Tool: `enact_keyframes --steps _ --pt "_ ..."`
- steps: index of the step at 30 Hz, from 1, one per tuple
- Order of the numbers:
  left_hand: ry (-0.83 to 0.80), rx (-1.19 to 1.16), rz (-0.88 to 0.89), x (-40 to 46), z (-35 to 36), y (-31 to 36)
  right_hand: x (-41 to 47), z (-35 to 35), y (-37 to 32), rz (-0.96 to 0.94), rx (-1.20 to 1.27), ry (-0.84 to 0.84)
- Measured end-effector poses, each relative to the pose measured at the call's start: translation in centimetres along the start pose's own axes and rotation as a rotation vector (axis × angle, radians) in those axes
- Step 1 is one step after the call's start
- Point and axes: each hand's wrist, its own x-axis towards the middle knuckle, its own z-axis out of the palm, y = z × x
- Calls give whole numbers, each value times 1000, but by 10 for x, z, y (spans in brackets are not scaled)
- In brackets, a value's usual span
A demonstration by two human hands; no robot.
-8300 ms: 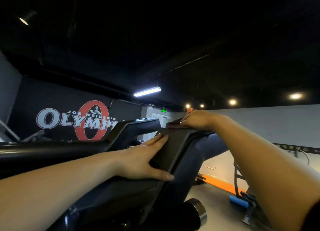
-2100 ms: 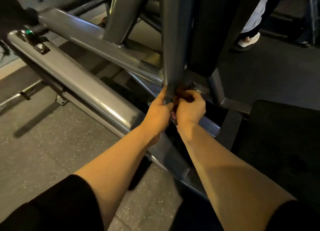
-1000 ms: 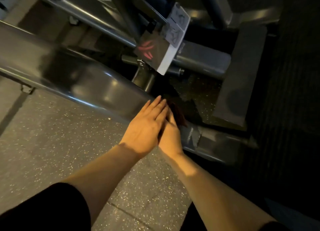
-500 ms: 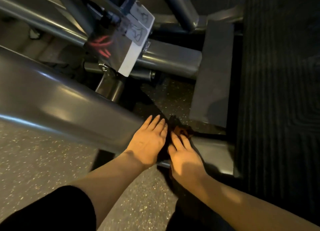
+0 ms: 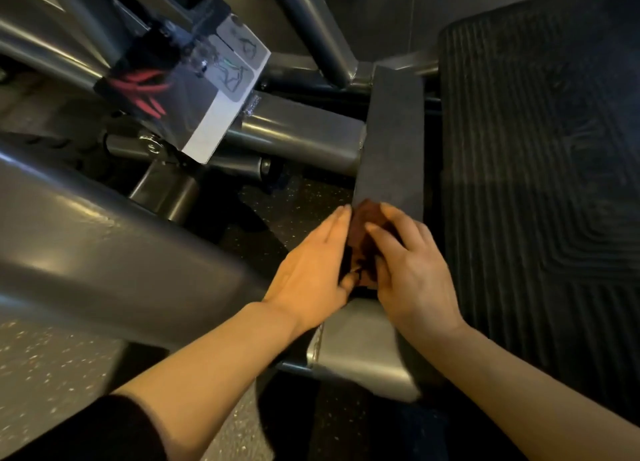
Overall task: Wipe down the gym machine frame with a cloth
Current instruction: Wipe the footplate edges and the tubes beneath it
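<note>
A small dark reddish-brown cloth (image 5: pixel 362 239) lies on the low grey frame bar (image 5: pixel 360 350) of the gym machine, at the near end of a flat dark strip (image 5: pixel 391 142). My left hand (image 5: pixel 311 270) lies flat along the cloth's left edge, fingers straight. My right hand (image 5: pixel 412 270) presses on the cloth from the right with spread, slightly bent fingers. Most of the cloth is hidden between and under the two hands.
A thick grey frame tube (image 5: pixel 104 246) slants across the left. A placard with exercise drawings (image 5: pixel 211 90) hangs above other tubes (image 5: pixel 298 135). A ribbed black rubber footplate (image 5: pixel 540 183) fills the right. Speckled rubber floor (image 5: pixel 52 374) lies below.
Both hands and the cloth have slid forward along the low frame bar, up to the end of the flat dark strip. The view has shifted to the right with them.
</note>
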Motion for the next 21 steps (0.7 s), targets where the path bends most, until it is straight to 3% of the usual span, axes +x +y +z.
enact_keyframes --steps 3,8,13,18,21 --pt "-53 21 30 5 6 -1 6 -4 12 4 -139 -126" --pt "-21 -9 14 -18 21 -1 9 -32 19 128 -125 -130" --pt "-185 -143 14 -66 46 14 -59 -47 -19 38 -184 -362" --pt "-247 74 163 -76 67 12 -109 -41 -35 -189 -106 -653" --pt "-193 155 178 -67 72 11 -107 -40 -14 -182 -275 -404"
